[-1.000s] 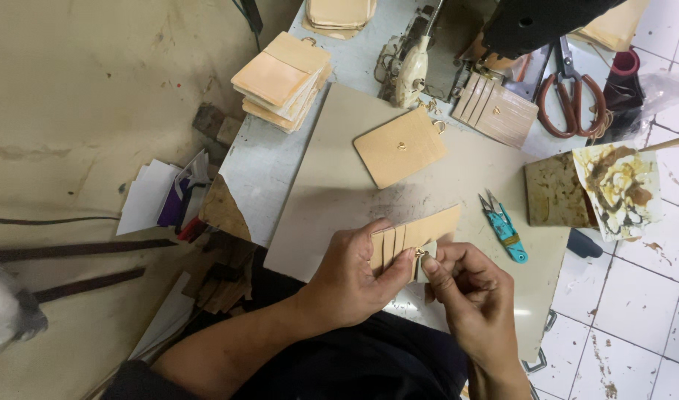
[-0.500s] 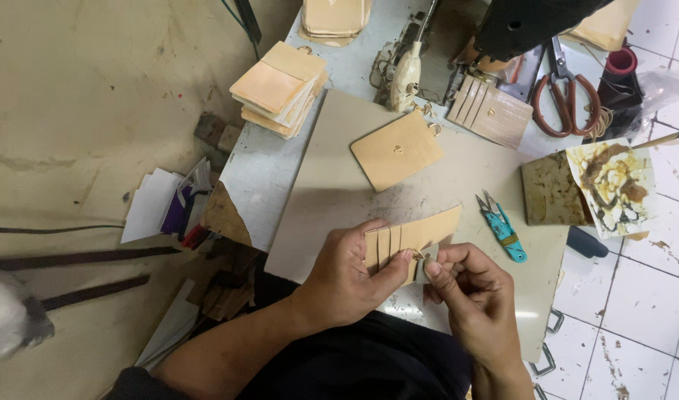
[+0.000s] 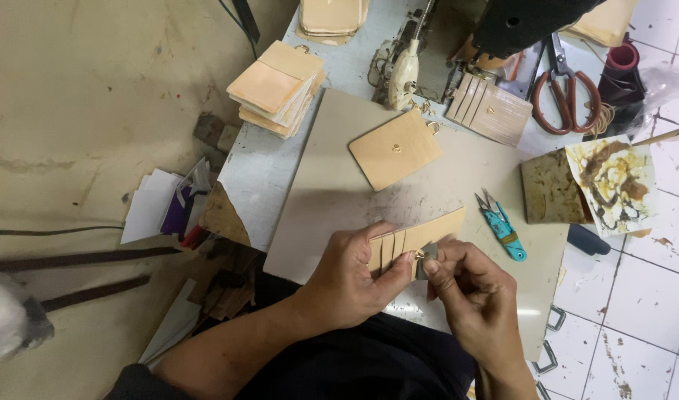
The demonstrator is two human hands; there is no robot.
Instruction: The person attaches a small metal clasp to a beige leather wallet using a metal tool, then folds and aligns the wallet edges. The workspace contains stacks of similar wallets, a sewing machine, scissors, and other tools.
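My left hand [image 3: 350, 278] grips a tan leather card-holder piece [image 3: 421, 238] with several slots, holding it just above the grey work board [image 3: 332, 185]. My right hand [image 3: 469, 292] pinches a small metal fitting [image 3: 421, 259] at the lower edge of that piece, fingers closed around it. Both hands meet at the near edge of the board, over my dark lap.
On the board lie a tan leather square with a ring [image 3: 395, 148] and turquoise thread snips [image 3: 501, 224]. A stack of tan pieces [image 3: 276, 87] sits at the back left. Red-handled scissors [image 3: 565, 92], a slotted piece [image 3: 491, 107], a glue-stained paper [image 3: 613, 181] and a block [image 3: 550, 194] are to the right.
The hands and the slotted piece stay at the board's near edge; only the right fingers shift slightly on the fitting. The view has tilted a little.
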